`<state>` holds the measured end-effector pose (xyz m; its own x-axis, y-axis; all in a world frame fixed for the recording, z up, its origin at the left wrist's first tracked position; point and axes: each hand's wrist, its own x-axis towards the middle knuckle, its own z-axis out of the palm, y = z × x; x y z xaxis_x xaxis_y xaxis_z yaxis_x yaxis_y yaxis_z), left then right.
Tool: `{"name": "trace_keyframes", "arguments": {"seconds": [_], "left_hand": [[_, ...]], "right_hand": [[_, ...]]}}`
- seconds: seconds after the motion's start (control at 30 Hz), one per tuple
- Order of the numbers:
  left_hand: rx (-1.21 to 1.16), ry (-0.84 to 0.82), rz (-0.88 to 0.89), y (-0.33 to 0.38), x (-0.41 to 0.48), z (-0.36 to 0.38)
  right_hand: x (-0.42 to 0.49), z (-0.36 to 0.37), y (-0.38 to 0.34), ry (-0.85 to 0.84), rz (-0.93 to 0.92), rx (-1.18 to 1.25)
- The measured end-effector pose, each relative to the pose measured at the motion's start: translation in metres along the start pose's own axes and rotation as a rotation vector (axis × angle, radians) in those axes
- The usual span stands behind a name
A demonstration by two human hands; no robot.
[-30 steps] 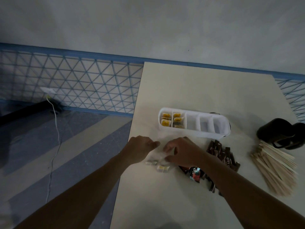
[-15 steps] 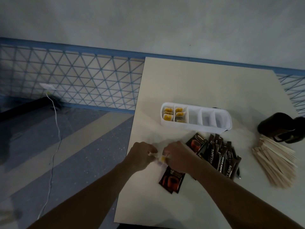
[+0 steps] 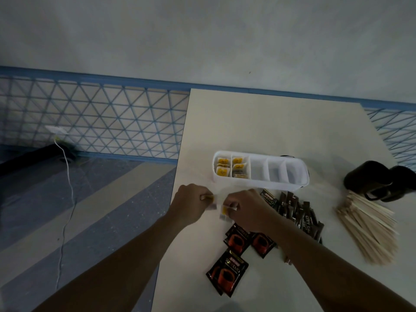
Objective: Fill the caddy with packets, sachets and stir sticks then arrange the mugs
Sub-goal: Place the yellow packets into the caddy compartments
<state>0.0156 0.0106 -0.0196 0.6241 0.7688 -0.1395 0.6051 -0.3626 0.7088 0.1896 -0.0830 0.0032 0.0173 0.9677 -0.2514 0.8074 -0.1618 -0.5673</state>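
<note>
The white caddy [image 3: 261, 184] is sitting in the middle of the frame, slightly right. Its two leftmost compartments are holding yellow-labelled sachets [image 3: 222, 165], while the three to the right are looking empty.

Just below it, both hands are working close together. The left hand [image 3: 191, 204] is pinching a small pale sachet [image 3: 208, 197] between thumb and curled fingers, and the right hand [image 3: 247, 210] is pinching another one [image 3: 225, 213] the same way. A second ago these loose sachets were lying on the table under the hands; now they are gathered up, so the last of this kind are probably heading for the caddy's left end.

Further out, red-and-black coffee packets [image 3: 227, 273] are lying flat at lower centre. A heap of dark stick sachets [image 3: 301, 212] is sitting right of the right hand. The stir sticks [image 3: 369, 226] are fanning out at the right edge, and the dark mugs [image 3: 369, 179] are standing just above them. All of these are waiting untouched on the table [image 3: 270, 122], so most of the filling is remaining, and the mugs are coming last.
</note>
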Motion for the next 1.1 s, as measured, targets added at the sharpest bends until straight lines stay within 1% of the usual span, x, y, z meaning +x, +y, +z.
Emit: {"name": "trace_keyframes", "arguments": {"seconds": [0.1, 0.33, 0.47, 0.7, 0.87, 1.1], "left_hand": [[-0.012, 0.033, 0.04, 0.012, 0.017, -0.008], [0.006, 0.124, 0.04, 0.038, 0.063, -0.018], [0.034, 0.099, 0.038, 0.045, 0.081, -0.014], [0.145, 0.06, -0.013, 0.047, 0.093, -0.002], [0.158, 0.011, -0.047, 0.042, 0.097, 0.006], [0.202, -0.016, -0.086, 0.041, 0.098, 0.013]], "right_hand": [[0.006, -0.018, 0.003, 0.04, 0.042, 0.019], [0.022, -0.059, 0.016, 0.159, 0.138, 0.056], [0.033, -0.07, 0.027, 0.202, 0.204, 0.07], [0.05, -0.074, 0.037, 0.092, 0.267, 0.104], [0.06, -0.07, 0.04, 0.017, 0.272, 0.085], [0.066, -0.066, 0.051, 0.048, 0.279, 0.082]]}}
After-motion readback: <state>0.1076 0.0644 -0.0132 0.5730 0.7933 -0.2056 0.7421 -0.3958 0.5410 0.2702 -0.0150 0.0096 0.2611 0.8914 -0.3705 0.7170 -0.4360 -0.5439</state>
